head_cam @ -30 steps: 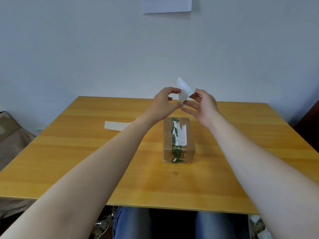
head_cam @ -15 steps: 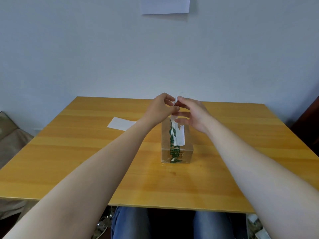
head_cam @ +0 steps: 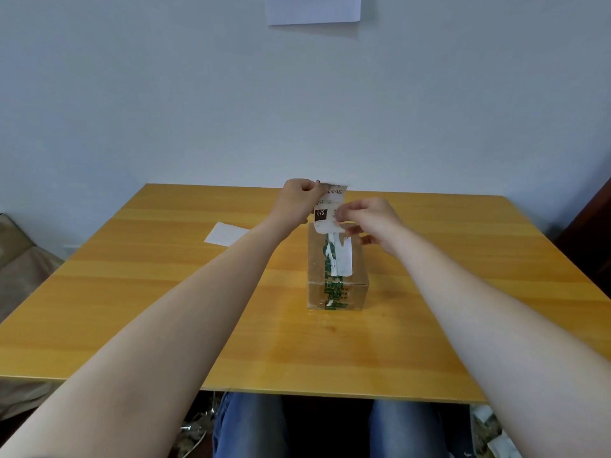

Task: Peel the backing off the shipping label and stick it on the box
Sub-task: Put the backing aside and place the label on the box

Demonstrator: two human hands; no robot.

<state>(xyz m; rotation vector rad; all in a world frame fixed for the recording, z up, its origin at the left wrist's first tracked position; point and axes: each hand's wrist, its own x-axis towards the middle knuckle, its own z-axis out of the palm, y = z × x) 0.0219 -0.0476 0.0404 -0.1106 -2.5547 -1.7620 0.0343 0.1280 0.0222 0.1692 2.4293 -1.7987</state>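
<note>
**Two hands, one shipping label (head_cam: 327, 209), one box (head_cam: 337, 272): label held up for placing**

1. Shipping label. White, printed face toward the wearer, with "070" in a dark block. It hangs upright over the far end of the box top. Its lower edge is at or just above the cardboard; I cannot tell whether it touches. Hanging it like this probably keeps the sticky side off everything until it is lined up.

2. Left hand (head_cam: 299, 201). It pinches the label's upper left corner between curled fingers and thumb and carries the top edge.

3. Right hand (head_cam: 367, 219). It pinches the label's right edge lower down, with the spare fingers spread below. The two grips sit close together and keep the sheet taut and flat.

4. Box. Small brown carton near the middle of the table (head_cam: 132, 292), long side toward the wearer. Green-printed tape (head_cam: 330, 289) and a torn white remnant (head_cam: 344, 259) lie on its top, where the new label would likely land.

5. White sheet (head_cam: 224, 233). It lies flat on the table, well apart to the left. It is probably the discarded backing, so the peeling looks done and the sticking does not.

6. Paper on the wall (head_cam: 314, 9). Above the table, not involved.
</note>
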